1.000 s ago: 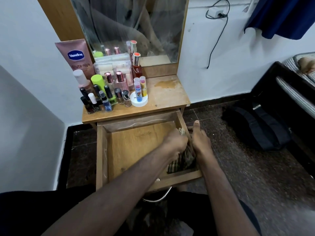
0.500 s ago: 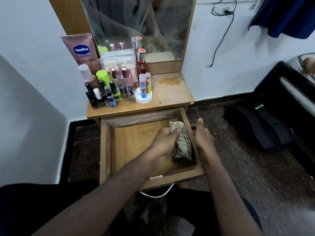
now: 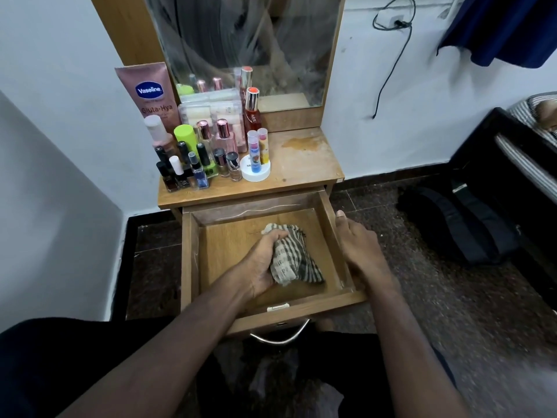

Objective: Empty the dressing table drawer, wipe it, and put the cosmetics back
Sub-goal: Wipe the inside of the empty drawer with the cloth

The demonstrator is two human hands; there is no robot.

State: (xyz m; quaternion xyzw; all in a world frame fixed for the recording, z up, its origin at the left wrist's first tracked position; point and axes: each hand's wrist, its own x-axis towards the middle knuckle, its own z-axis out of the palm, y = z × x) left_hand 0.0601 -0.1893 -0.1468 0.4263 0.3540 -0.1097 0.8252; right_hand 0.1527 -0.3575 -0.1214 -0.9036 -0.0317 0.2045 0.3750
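Observation:
The wooden drawer stands pulled out of the dressing table and holds only a striped cloth. My left hand grips the bunched cloth against the drawer floor, near the middle. My right hand grips the drawer's right wall, with the thumb pointing up along its rim. Several cosmetics stand crowded on the left half of the tabletop: a pink Vaseline tube, nail polish bottles, perfume bottles, lip balms and a white jar.
A mirror rises behind the table. The tabletop's right half is bare and stained. A black backpack lies on the dark floor at right, beside a bed edge. A metal handle hangs on the drawer front, above my lap.
My left hand has slid the cloth from the drawer's right front corner toward the middle. The right hand has kept its hold on the right wall.

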